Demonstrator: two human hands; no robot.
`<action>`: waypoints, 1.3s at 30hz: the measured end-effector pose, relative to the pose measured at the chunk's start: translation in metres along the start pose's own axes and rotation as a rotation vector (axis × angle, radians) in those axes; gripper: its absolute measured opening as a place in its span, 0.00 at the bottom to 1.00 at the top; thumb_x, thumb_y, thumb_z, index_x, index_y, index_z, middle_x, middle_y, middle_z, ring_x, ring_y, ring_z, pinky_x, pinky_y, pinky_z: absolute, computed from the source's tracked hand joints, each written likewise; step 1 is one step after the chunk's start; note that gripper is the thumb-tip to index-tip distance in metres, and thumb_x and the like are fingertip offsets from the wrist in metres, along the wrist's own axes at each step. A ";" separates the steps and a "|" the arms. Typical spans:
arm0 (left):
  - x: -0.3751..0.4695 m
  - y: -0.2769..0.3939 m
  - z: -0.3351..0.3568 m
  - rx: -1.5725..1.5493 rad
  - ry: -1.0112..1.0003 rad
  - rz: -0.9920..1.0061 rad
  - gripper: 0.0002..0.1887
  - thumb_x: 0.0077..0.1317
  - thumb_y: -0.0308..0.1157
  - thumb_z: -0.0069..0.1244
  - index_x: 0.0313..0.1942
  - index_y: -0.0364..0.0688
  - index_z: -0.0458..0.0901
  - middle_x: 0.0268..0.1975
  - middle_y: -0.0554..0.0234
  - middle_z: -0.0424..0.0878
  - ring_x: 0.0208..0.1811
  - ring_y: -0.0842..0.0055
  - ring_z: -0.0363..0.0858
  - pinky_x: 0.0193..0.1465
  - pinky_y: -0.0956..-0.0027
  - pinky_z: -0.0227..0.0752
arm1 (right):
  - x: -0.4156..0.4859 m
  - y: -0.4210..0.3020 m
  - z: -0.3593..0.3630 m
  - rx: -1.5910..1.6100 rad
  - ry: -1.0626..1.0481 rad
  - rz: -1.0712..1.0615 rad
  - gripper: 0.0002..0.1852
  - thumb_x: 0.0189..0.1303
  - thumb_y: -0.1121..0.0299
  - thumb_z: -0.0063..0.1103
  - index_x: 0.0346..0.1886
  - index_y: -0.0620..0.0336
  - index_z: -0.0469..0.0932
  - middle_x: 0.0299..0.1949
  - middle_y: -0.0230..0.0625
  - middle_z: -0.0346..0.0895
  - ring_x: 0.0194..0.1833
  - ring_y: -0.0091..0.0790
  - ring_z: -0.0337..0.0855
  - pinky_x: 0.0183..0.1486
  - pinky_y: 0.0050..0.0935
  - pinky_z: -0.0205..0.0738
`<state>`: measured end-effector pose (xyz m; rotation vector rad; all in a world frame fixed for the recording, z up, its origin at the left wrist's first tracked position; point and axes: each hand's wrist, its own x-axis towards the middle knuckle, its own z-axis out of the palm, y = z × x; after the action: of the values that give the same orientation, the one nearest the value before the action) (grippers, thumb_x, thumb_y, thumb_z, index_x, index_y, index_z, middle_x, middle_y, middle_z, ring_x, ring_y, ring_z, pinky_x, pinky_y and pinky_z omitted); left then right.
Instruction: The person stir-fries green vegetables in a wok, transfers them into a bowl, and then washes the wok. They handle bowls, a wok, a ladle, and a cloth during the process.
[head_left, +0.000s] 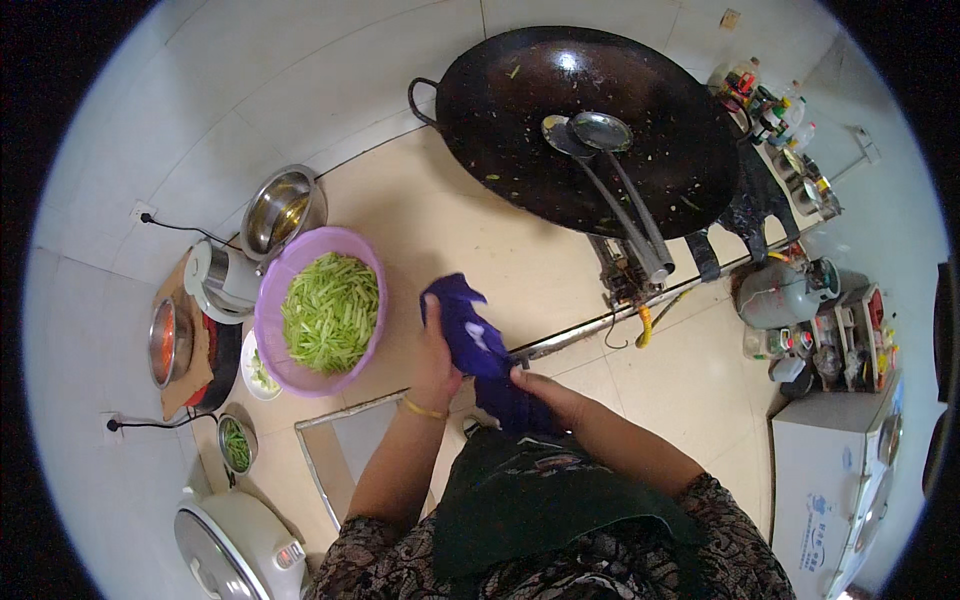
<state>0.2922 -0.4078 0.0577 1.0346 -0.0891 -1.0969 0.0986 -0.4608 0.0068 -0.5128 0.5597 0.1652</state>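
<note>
A dark blue-purple cloth (469, 349) with a small white patch hangs between my two hands, just off the counter's front edge. My left hand (439, 352) grips its left side, thumb uppermost, with a yellow band around the wrist. Lower down, my right hand (551, 394) pinches the cloth near its right edge. To the left of my left hand, a pink-purple plastic basin (381, 300) on the counter (442, 202) holds a heap of cut green vegetable strips (330, 315). The far side of the cloth and some fingers are hidden.
A large black wok (510, 112) at the back right holds two long-handled ladles (600, 131), handles jutting over the counter's front edge. A steel bowl (281, 206), an electric kettle (225, 281) and a rice cooker (240, 547) stand left. At right are a gas cylinder (780, 292) and a white chest freezer (817, 457).
</note>
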 end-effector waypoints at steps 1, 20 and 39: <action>0.010 0.005 0.005 -0.100 -0.062 0.001 0.25 0.74 0.60 0.42 0.49 0.46 0.79 0.34 0.67 0.81 0.33 0.75 0.83 0.39 0.67 0.80 | -0.008 -0.005 -0.007 0.005 -0.125 0.048 0.38 0.66 0.45 0.61 0.71 0.58 0.64 0.57 0.42 0.78 0.53 0.37 0.82 0.57 0.38 0.78; 0.383 -0.056 -0.081 1.636 0.093 0.918 0.23 0.65 0.37 0.55 0.59 0.41 0.80 0.61 0.51 0.78 0.65 0.53 0.70 0.67 0.50 0.65 | -0.045 0.067 -0.130 0.770 0.396 -0.212 0.26 0.74 0.51 0.45 0.63 0.61 0.71 0.55 0.46 0.80 0.52 0.46 0.83 0.61 0.45 0.76; -0.069 -0.140 0.064 1.274 -0.802 0.611 0.26 0.60 0.29 0.53 0.61 0.39 0.76 0.62 0.45 0.72 0.61 0.50 0.70 0.67 0.50 0.61 | -0.136 0.035 -0.065 0.416 0.340 -0.429 0.22 0.72 0.67 0.52 0.67 0.57 0.67 0.58 0.38 0.77 0.57 0.39 0.79 0.61 0.39 0.76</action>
<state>0.1283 -0.4054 0.0200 1.4159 -1.8101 -0.7466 -0.0553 -0.4651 0.0185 -0.2438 0.7777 -0.4485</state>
